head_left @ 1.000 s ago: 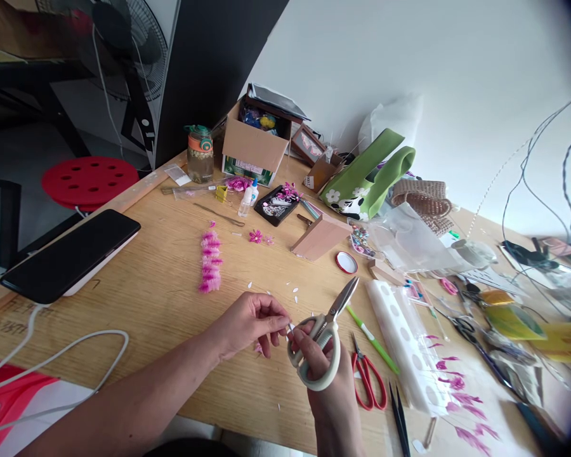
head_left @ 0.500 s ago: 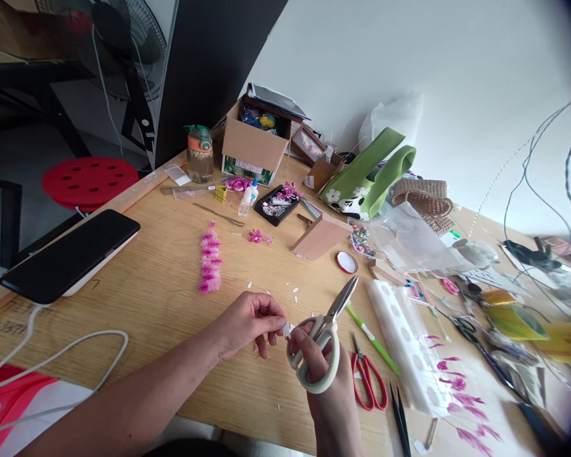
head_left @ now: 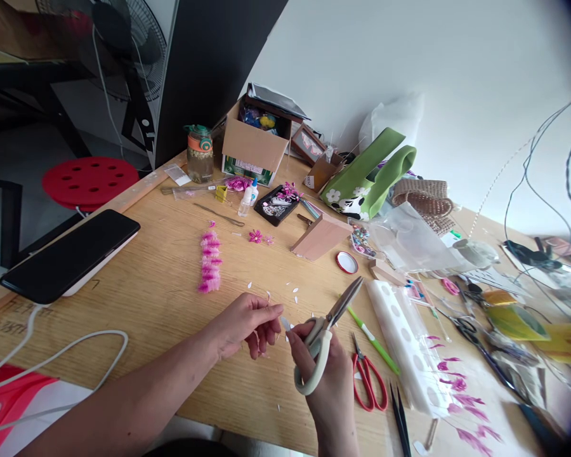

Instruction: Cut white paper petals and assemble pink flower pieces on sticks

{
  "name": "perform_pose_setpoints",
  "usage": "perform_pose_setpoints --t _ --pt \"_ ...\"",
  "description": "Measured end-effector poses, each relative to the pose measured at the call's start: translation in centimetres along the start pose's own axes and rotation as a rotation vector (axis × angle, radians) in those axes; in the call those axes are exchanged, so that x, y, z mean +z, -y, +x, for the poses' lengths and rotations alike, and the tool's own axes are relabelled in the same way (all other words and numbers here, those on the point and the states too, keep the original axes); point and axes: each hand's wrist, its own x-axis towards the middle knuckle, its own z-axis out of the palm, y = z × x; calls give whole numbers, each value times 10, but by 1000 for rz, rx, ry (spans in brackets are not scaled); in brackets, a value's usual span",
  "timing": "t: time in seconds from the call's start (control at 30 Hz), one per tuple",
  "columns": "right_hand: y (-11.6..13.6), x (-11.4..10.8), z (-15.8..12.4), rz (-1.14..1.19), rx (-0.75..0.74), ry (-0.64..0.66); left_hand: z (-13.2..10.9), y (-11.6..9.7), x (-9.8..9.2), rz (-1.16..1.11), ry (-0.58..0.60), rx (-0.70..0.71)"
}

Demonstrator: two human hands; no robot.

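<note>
My right hand is closed round the cream handles of a pair of scissors, whose metal blades point up and away. At its thumb and fingertip shows a small white petal-shaped piece. Just left of that piece is my left hand, its thumb and forefinger together and the other fingers curled; what they hold, if anything, is hidden. Several small white pieces lie scattered beyond the hands. Red-handled scissors and a green pen-like tool rest to the right.
A fuzzy pink strip lies left of centre. Farther back stand glue bottles, a black tray, a wooden block and a green bag. A phone is at left, black tweezers at right.
My left fingertips have shifted off the white piece, which now shows at my right thumb and finger. The cream scissors have turned slightly in my right hand.
</note>
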Motion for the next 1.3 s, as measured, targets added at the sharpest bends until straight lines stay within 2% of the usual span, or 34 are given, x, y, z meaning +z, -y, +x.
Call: perform_pose_setpoints --t 0.13,0.27,0.47,0.63,0.8,1.0,1.17,1.3 --pt "-9 0 0 -103 -88 49 1 1 -2 5 35 -70" --pt "-13 0 1 -150 -158 13 2 0 -3 -47 45 -94" --pt "-6 -2 6 -108 -78 -96 2 2 -3 -85 18 32" --pt "-3 0 11 -22 -34 -31 2 4 5 44 -19 120" --pt "-5 1 13 54 8 5 1 5 6 89 -44 93" --pt "-2 2 16 5 13 6 2 6 2 156 -61 82" --pt "-3 3 13 6 -22 18 3 8 2 93 -64 116" --pt "-14 4 -4 143 38 139 3 5 1 31 -138 195"
